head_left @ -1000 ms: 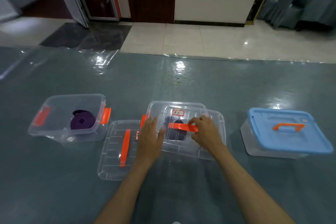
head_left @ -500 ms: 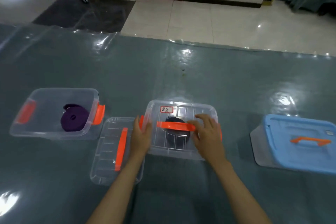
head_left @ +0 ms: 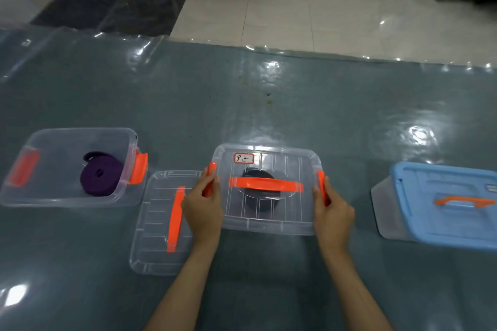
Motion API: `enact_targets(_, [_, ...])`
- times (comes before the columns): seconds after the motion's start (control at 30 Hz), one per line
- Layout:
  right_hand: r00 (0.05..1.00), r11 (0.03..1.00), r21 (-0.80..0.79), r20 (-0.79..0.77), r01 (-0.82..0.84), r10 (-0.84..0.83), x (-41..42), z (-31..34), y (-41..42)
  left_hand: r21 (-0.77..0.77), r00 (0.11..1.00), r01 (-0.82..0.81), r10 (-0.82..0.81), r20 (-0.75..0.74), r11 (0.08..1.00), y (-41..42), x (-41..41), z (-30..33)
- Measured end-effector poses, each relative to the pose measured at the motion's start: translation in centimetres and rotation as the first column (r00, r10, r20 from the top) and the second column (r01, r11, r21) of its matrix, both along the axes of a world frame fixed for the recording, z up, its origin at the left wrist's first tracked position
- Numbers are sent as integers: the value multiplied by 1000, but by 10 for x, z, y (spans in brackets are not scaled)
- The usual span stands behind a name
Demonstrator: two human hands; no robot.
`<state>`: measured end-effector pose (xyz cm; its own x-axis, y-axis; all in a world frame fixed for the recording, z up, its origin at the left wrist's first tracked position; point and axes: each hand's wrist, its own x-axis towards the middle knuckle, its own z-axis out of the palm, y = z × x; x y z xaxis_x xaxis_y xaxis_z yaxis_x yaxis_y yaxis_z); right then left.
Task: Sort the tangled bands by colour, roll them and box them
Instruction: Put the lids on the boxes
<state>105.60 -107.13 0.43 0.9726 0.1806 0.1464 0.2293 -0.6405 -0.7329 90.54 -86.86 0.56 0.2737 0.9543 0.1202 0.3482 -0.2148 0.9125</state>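
At the centre of the plastic-covered table [head_left: 242, 104], I hold the lidded clear box [head_left: 269, 223] between both hands, its lid [head_left: 293, 166] already seated so the orange side clips can be snapped shut. My left hand [head_left: 204, 204] sits at the box's nine o'clock side, thumb and fingers curled around the left clip [head_left: 211, 169]; my right hand [head_left: 332, 213] mirrors it at three o'clock, fingers wrapped against the right clip [head_left: 320, 182]. Through the lid, under the orange carry handle [head_left: 266, 185], a dark rolled band [head_left: 258, 201] rests inside, beneath a red-bordered handwritten label [head_left: 244, 158] that I judge marks its colour. At nine o'clock from this box, an open clear box [head_left: 67, 196] holds a rolled purple band [head_left: 99, 180]; its loose lid [head_left: 158, 236] lies flat just beside my left wrist, set close so it can go on next. At three o'clock, well apart, a blue-lidded box [head_left: 443, 204] stands closed. By my reading, the dark band is boxed and needs only latching, while the purple box awaits its lid.
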Motion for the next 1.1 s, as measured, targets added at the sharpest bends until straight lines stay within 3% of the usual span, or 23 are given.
enact_targets(0.17, [995,996,-56,-71,-75,71,1,10,-8,27,985,133,-129,-115,991,3,-10,12])
enact_targets(0.33, [934,937,-146,-221,-317,281,-14,24,-40,132,854,399,-315,-415,907,-4,-51,21])
enact_targets(0.43, [930,935,-123,-210,-332,302,-44,22,-76,122,831,417,-323,-453,901,-29,-87,22])
enact_targets(0.53, [921,889,-274,-241,-366,306,-72,9,-107,128,796,439,-319,-515,889,-56,-117,27])
enact_targets(0.73, [851,758,-392,-315,-521,421,-123,3,-121,47,592,504,-306,-746,862,-97,-172,37])
enact_targets(1.1, [824,726,-390,-238,-567,515,-197,17,-68,90,575,427,-193,-795,900,-81,-247,42])
